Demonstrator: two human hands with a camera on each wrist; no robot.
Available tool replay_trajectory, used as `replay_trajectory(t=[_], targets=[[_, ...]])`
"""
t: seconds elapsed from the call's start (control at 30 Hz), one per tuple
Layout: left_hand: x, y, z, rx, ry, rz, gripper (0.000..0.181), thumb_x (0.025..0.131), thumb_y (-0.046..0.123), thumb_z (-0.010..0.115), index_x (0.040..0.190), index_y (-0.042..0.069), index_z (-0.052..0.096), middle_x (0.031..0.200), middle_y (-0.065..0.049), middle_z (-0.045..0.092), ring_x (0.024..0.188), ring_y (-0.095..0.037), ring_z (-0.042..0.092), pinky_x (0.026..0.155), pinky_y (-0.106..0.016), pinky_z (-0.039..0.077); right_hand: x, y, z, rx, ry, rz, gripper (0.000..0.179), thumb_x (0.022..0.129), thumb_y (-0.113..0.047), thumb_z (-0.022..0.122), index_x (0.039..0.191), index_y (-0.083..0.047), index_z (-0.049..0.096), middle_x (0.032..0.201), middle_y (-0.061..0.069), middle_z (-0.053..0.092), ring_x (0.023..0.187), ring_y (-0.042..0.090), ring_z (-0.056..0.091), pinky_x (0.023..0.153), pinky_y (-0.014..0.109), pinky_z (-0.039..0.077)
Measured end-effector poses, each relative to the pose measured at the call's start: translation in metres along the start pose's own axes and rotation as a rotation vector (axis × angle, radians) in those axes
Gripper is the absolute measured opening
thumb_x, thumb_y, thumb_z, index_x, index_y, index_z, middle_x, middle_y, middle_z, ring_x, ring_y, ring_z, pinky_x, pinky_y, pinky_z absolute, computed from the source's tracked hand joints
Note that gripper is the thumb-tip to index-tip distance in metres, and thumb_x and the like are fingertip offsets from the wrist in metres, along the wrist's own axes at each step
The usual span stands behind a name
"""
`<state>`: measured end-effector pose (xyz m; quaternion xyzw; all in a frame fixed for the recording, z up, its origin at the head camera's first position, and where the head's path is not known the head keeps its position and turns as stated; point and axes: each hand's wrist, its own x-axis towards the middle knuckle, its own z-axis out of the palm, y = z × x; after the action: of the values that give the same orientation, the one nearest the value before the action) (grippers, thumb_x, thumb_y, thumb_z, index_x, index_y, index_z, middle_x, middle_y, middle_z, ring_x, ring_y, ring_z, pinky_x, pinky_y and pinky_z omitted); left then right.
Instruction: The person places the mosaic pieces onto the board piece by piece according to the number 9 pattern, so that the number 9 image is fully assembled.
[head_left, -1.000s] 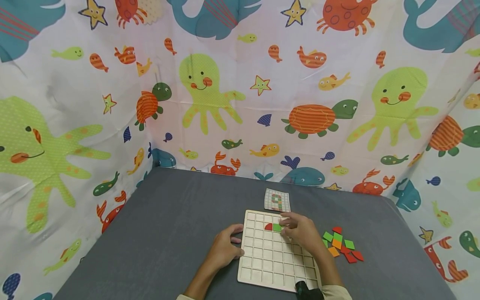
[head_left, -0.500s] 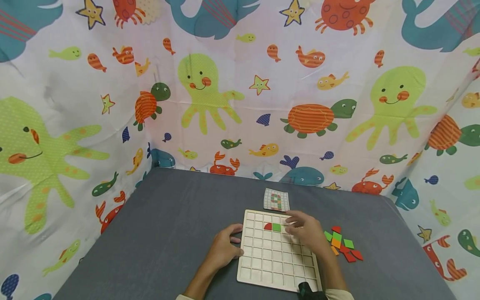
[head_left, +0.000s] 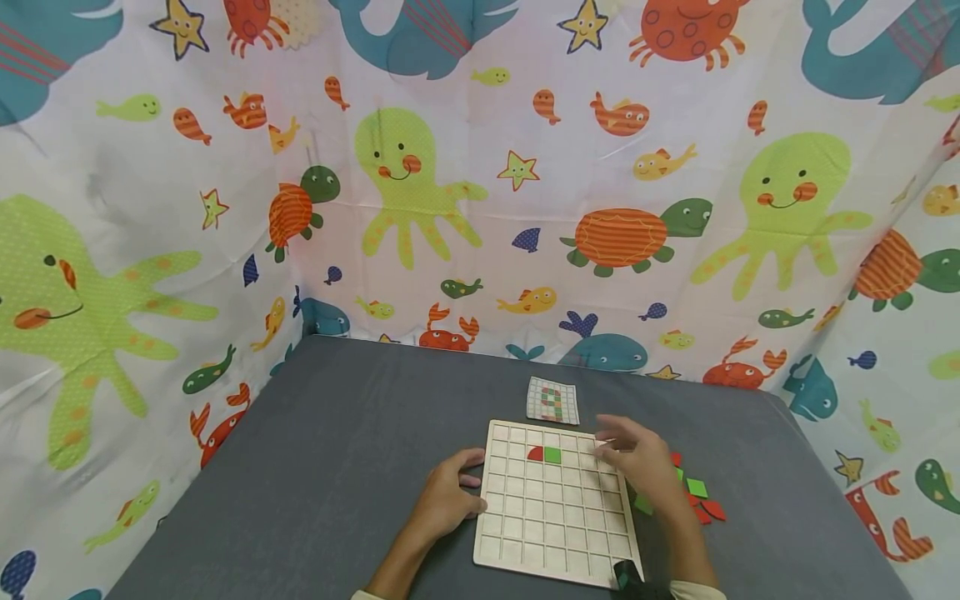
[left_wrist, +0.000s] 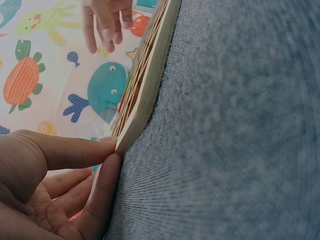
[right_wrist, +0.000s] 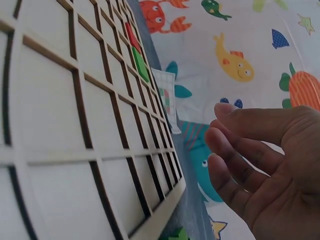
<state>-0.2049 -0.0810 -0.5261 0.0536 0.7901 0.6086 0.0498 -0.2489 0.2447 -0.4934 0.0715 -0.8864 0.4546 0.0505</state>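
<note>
Head view: one board point(head_left: 553, 510) with two tiles point(head_left: 552, 455)

"Take the board point(head_left: 553, 518) as the dial. What's at twelve?"

"The card point(head_left: 552, 401), just past the far edge. Farther that way stands the curtain point(head_left: 465, 142), behind the table point(head_left: 337, 450) and round towards ten and two."

"At nine?"

"The left hand point(head_left: 448, 493), touching the board's edge."

"Two?"

"The right hand point(head_left: 641, 460), raised near the far corner, apart from the board."

"And the loose tiles point(head_left: 696, 488)?"

"At three, on the table, partly behind that hand."

"In the board?"

"Two tiles point(head_left: 552, 455) in neighbouring squares, second row from the twelve o'clock edge."
</note>
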Motion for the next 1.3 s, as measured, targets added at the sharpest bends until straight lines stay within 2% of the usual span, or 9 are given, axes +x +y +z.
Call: replay_trajectory(t=[0.23, 0.4, 0.87, 0.9, 1.03, 1.13, 1.3], targets=[[-0.001, 0.001, 0.000, -0.005, 0.002, 0.014, 0.077, 0.072, -0.018, 0.078, 0.145, -0.001, 0.060, 0.145, -0.021, 0.063, 0.112, -0.033, 0.068, 0.063, -0.034, 0.062, -0.002, 0.011, -0.015, -0.022, 0.032, 0.008, 0.055, 0.095, -0.006, 0.079, 0.148, -0.006, 0.061, 0.120, 0.016, 0.076, 0.110, 0.034, 0.074, 0.082, 0.023, 0.059], [-0.001, 0.001, 0.000, 0.000, 0.003, 0.019, 0.077, 0.072, -0.018, 0.078, 0.145, -0.001, 0.060, 0.145, -0.021, 0.063, 0.111, -0.033, 0.069, 0.062, -0.034, 0.062, -0.004, 0.017, -0.024, -0.005, 0.032, 0.063, 0.056, 0.098, -0.008, 0.076, 0.151, -0.006, 0.058, 0.125, 0.018, 0.074, 0.114, 0.035, 0.072, 0.080, 0.017, 0.056], [0.000, 0.000, 0.000, 0.011, 0.007, 0.010, 0.077, 0.071, -0.017, 0.079, 0.144, 0.000, 0.061, 0.144, -0.019, 0.064, 0.110, -0.031, 0.069, 0.062, -0.034, 0.061, -0.010, 0.043, -0.039, -0.063, 0.097, 0.189, 0.061, 0.097, -0.017, 0.080, 0.152, -0.007, 0.057, 0.134, 0.021, 0.070, 0.122, 0.039, 0.067, 0.080, 0.018, 0.053], [0.000, 0.000, 0.000, 0.011, 0.008, 0.009, 0.077, 0.071, -0.018, 0.079, 0.144, 0.000, 0.061, 0.144, -0.019, 0.064, 0.110, -0.031, 0.069, 0.062, -0.034, 0.061, -0.010, 0.046, -0.039, -0.071, 0.100, 0.199, 0.061, 0.097, -0.018, 0.080, 0.152, -0.007, 0.057, 0.135, 0.022, 0.070, 0.123, 0.040, 0.067, 0.080, 0.019, 0.053], [0.000, 0.000, 0.000, 0.009, 0.008, 0.010, 0.077, 0.071, -0.017, 0.079, 0.144, 0.001, 0.062, 0.144, -0.019, 0.064, 0.110, -0.031, 0.069, 0.062, -0.035, 0.061, -0.010, 0.055, -0.042, -0.086, 0.135, 0.230, 0.061, 0.096, -0.017, 0.080, 0.151, -0.005, 0.057, 0.137, 0.026, 0.067, 0.124, 0.044, 0.064, 0.093, 0.041, 0.060], [0.000, -0.001, 0.000, 0.008, 0.006, 0.015, 0.077, 0.071, -0.017, 0.078, 0.144, 0.000, 0.062, 0.144, -0.020, 0.064, 0.110, -0.032, 0.069, 0.062, -0.034, 0.062, -0.012, 0.058, -0.044, -0.095, 0.167, 0.256, 0.060, 0.096, -0.015, 0.080, 0.150, -0.005, 0.057, 0.138, 0.028, 0.065, 0.126, 0.048, 0.062, 0.103, 0.060, 0.053], [0.000, -0.001, 0.001, 0.011, 0.009, 0.021, 0.077, 0.070, -0.017, 0.078, 0.143, 0.000, 0.062, 0.144, -0.020, 0.064, 0.110, -0.032, 0.069, 0.062, -0.033, 0.061, -0.012, 0.061, -0.046, -0.120, 0.180, 0.304, 0.060, 0.097, -0.014, 0.078, 0.151, -0.002, 0.055, 0.144, 0.030, 0.061, 0.133, 0.050, 0.056, 0.111, 0.067, 0.043]])
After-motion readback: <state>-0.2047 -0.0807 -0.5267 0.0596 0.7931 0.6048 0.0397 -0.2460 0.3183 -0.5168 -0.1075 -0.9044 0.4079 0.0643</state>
